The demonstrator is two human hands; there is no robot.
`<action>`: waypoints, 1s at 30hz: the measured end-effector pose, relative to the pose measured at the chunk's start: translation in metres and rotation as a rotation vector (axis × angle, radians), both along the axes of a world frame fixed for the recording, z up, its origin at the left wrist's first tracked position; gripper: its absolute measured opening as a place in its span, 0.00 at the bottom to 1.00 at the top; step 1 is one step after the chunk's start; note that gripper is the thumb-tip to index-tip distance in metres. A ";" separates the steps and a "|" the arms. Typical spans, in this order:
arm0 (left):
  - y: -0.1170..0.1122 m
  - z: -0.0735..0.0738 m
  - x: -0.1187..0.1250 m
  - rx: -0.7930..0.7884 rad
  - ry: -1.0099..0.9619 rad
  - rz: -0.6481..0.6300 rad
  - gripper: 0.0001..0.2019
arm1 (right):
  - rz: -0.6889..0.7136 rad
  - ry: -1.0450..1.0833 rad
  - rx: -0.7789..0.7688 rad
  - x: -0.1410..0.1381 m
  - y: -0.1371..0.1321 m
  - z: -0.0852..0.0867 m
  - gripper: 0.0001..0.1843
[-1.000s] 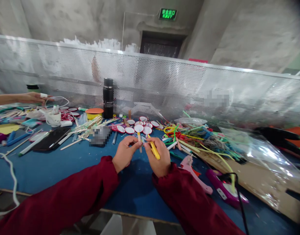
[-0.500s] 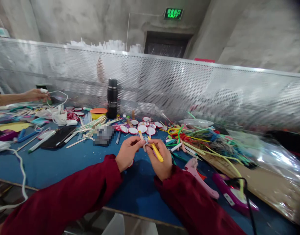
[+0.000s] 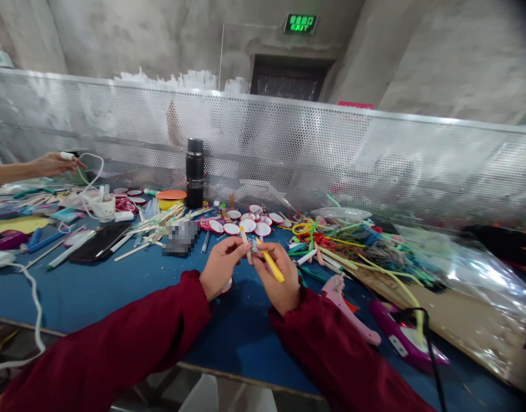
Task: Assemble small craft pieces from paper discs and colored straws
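Fingers (image 3: 231, 245) of the left hand (image 3: 220, 270) pinch a wooden stick (image 3: 243, 236) at frame centre; those of the right hand (image 3: 286, 286) grip a slim yellow object (image 3: 272, 266) above the blue counter (image 3: 246, 337).

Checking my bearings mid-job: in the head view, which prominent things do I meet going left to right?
Black phone, orange-and-yellow round item, black bottle, left hand, right hand, pink tool, purple power strip.
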State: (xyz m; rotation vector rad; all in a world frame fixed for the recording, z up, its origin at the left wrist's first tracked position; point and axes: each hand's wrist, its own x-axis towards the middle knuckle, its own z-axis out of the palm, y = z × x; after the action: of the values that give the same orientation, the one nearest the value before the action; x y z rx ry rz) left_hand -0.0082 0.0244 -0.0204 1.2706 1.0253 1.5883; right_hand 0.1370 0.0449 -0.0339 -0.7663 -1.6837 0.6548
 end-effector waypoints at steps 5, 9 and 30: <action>0.003 0.002 -0.007 -0.027 0.128 -0.054 0.18 | -0.003 0.059 -0.072 0.001 0.004 0.001 0.13; 0.021 0.021 -0.040 -0.027 0.276 -0.008 0.17 | -0.045 0.121 -0.081 0.004 0.011 -0.002 0.15; 0.039 0.022 -0.092 0.038 0.640 0.262 0.13 | -0.147 0.067 0.028 0.008 0.007 0.006 0.14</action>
State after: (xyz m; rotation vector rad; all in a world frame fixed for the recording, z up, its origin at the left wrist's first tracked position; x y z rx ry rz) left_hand -0.1002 0.0637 0.0013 1.7861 1.6133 1.4118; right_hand 0.1450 0.0520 -0.0280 -0.8304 -1.5562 0.5472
